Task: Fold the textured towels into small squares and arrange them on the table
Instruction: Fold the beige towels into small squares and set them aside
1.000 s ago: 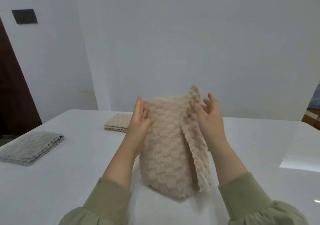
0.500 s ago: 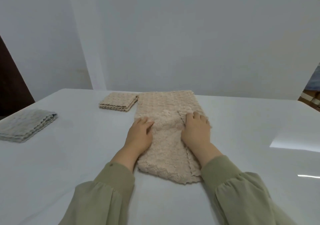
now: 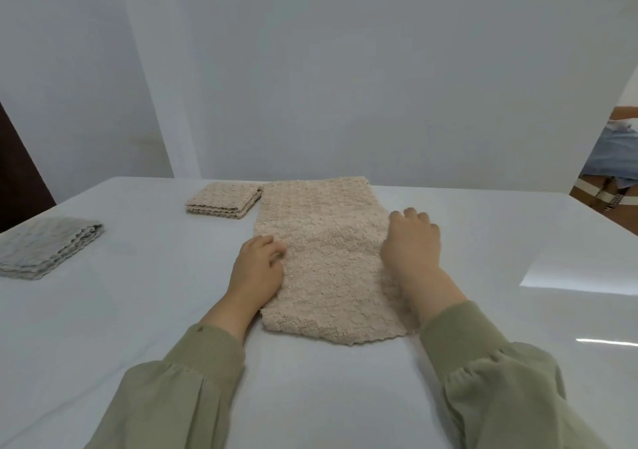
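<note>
Towel [image 3: 324, 259], beige and textured, lies lengthwise at frame centre; left hand [image 3: 257, 271] and right hand [image 3: 412, 246], fingers curled, apparently grip its side edges.

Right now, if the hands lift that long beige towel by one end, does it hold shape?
Likely floppy: the beige towel lies flat on the table with a wavy near edge. Probably light: it looks thin, like the folded towel beside it. On that glossy top a push may slide or bunch it.
</note>
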`<state>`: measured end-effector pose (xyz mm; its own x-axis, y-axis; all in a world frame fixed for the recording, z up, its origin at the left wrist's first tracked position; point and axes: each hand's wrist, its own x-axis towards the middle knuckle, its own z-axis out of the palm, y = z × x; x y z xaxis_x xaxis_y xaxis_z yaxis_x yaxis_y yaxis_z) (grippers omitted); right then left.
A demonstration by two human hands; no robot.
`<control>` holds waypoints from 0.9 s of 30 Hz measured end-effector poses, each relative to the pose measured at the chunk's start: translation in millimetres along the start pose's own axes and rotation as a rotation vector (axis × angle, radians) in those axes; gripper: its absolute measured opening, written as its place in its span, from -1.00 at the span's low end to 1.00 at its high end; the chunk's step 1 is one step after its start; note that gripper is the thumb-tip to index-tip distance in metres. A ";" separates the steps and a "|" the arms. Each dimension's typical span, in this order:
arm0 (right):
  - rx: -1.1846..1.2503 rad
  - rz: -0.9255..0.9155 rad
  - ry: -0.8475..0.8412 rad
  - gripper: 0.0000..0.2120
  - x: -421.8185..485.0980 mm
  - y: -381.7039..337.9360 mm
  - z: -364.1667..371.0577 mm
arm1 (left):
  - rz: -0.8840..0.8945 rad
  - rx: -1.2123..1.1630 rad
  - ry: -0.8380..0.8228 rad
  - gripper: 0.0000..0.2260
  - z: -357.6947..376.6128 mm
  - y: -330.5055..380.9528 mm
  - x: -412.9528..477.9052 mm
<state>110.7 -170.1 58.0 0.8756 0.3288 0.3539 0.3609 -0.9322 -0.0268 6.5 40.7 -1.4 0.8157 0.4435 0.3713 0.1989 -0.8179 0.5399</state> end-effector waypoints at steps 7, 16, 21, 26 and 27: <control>0.175 -0.288 -0.179 -0.67 -41.2 -50.3 32.2 | 0.077 -0.032 0.027 -0.79 -6.6 10.9 -21.6; 0.298 -0.282 -0.202 -0.63 -41.5 -48.1 44.7 | 0.224 -0.226 -0.172 -0.87 -29.5 13.6 -55.7; 0.297 -0.267 -0.191 -0.62 -40.6 -50.1 45.0 | 0.350 -0.139 -0.358 -0.71 -32.5 29.3 -66.8; 0.292 -0.254 -0.196 -0.63 -40.3 -51.0 44.5 | 0.369 -0.077 -0.279 -0.88 -28.6 29.8 -68.2; 0.292 -0.253 -0.197 -0.63 -40.2 -51.2 44.2 | 0.338 -0.081 -0.239 -0.87 -28.1 29.7 -68.0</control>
<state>71.2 -128.9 3.8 0.7825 0.5901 0.1985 0.6225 -0.7462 -0.2360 -58.3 -3.4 10.7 0.9326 0.0499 0.3574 -0.1371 -0.8672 0.4787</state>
